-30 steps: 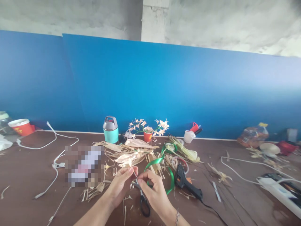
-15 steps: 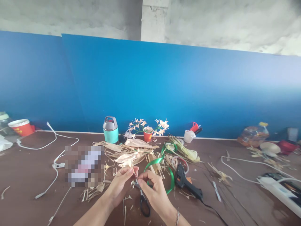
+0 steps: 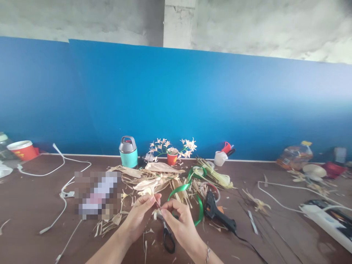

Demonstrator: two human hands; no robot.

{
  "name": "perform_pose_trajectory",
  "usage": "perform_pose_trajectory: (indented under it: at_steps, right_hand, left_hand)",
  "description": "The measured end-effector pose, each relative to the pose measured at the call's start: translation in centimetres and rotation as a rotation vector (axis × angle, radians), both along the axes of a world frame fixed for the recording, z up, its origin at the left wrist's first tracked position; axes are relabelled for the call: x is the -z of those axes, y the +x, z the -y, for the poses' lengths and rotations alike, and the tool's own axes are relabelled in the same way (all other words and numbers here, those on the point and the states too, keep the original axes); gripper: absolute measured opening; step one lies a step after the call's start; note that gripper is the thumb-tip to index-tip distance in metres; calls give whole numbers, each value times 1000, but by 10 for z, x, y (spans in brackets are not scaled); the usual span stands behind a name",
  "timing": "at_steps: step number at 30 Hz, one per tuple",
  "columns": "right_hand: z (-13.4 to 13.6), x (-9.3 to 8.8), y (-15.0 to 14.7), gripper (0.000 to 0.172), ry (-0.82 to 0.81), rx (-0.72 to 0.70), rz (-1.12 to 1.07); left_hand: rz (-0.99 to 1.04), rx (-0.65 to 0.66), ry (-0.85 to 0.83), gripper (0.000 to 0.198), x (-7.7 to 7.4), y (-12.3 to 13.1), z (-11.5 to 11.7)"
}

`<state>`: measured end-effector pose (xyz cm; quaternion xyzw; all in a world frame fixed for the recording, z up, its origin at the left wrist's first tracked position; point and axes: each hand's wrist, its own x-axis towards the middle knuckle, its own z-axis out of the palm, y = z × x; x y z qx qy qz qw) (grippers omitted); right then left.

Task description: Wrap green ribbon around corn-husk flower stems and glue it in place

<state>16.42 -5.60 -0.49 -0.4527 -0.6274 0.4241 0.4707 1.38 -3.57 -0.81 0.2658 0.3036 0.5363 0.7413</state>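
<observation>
The husks (image 3: 162, 168) look dry, papery and matt, creased along the grain, and the flowers (image 3: 189, 145) have a similar papery surface. The ribbon (image 3: 183, 188) is glossy and satin-like. Black plastic with a dull finish covers the glue gun (image 3: 225, 220); the scissors (image 3: 165, 231) join metal blades to dark plastic handles. The flask (image 3: 129, 158) is smooth, its lid greyish with a soft sheen. The bracelet (image 3: 207, 253) looks like shiny metal. Smooth panel (image 3: 176, 91), rough concrete wall (image 3: 247, 25), smooth brown tabletop (image 3: 214, 249). The held piece (image 3: 157, 203) is too small to judge.
</observation>
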Motion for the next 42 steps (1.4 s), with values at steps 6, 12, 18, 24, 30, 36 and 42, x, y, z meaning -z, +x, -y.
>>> perform_pose_trajectory:
  at_steps: [6,12,18,24,30,36,42]
  right_hand:
    - [0,1,0,20,-38,-11,-24]
    - [-2,1,0,23,-75,-24,-86]
    - [-3,0,-1,24,-127,-65,-199]
    - [-3,-4,-3,21,-133,-36,-156]
    - [-4,-6,-3,20,-83,2,-32]
    - [-6,-6,-1,22,-101,8,-22]
    - [-8,2,-4,30,-183,-36,-208]
  left_hand:
    - [1,7,-11,13,0,0,0]
    - [-65,-26,14,13,5,0,0]
    - [-198,-127,38,17,4,3,1]
    - [-353,-152,170,14,-3,5,5]
    - [-426,-164,242,14,-5,7,6]
    - [-446,-177,260,12,-2,8,6]
    - [-471,-183,275,12,-7,9,8]
